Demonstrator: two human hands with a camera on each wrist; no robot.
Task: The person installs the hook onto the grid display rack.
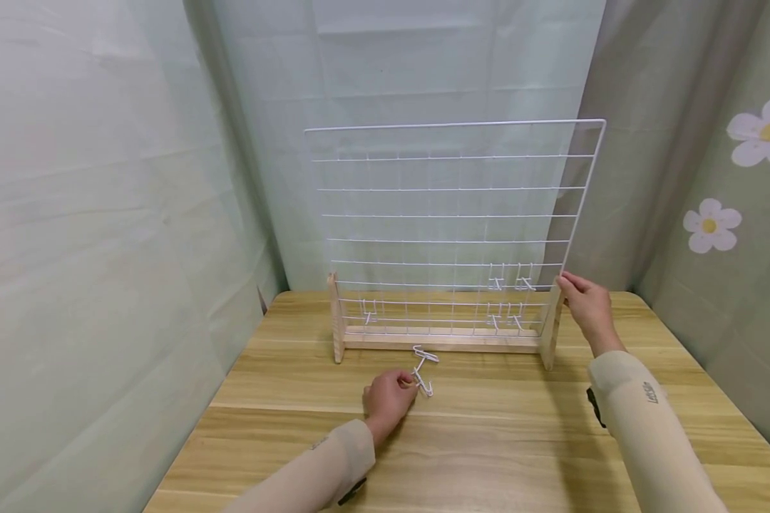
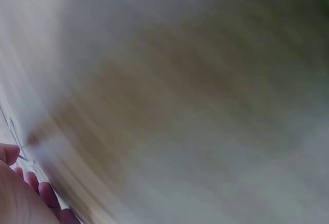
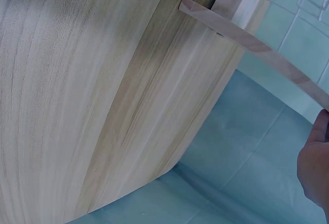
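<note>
A white wire grid rack [image 1: 449, 216] stands upright in a wooden base [image 1: 443, 342]. My right hand [image 1: 587, 306] pinches the top of the base's right wooden post [image 1: 551, 331], beside the grid's edge. The right wrist view shows the same post [image 3: 257, 47] with the right hand [image 3: 314, 167] at its upper end. On the table before the base lie two white wire hooks [image 1: 426, 354]. At the nearer wire hook [image 1: 425, 385], my left hand [image 1: 390, 400] has thumb and fingers curled, pinching its end. The left wrist view is mostly blurred; the left hand [image 2: 25, 198] fills its lower left corner.
Several white hooks hang on the grid's lower wires, most at the right [image 1: 495, 319] and one at the left [image 1: 368, 313]. A wood-grain table [image 1: 282, 399] carries everything. Pale curtains [image 1: 103, 214] enclose the back and both sides.
</note>
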